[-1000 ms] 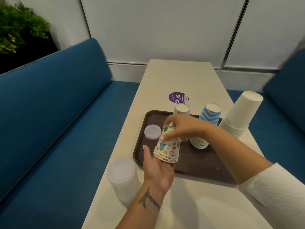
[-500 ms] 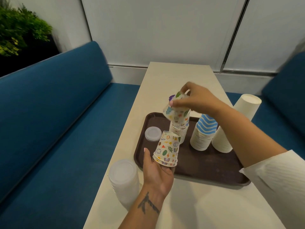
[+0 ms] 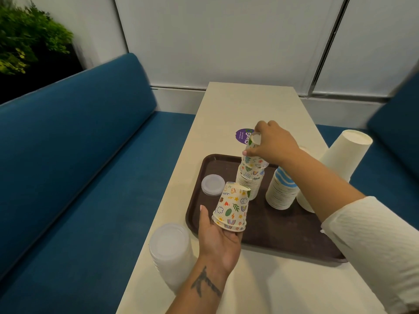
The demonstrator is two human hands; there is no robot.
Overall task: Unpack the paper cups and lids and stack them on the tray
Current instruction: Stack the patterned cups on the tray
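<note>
The left forearm is bare, with a dark tattoo (image 3: 205, 282) of branching, angular strokes inked just below the wrist. The left hand (image 3: 218, 240) shows a pale pink polished nail on the thumb. The right arm wears a cream-white sleeve (image 3: 371, 243) of ribbed, textured fabric, loose at the cuff and ending partway along the forearm. The right hand (image 3: 273, 142) also has a pale pink nail on the thumb.

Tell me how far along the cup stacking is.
Done: doodle stack, blue striped stack and a small lid sit on the tray. In hand: right hand setting a cup onto the doodle stack; left hand holding a few more cups. Left: the lid stack beside the tray.
</note>
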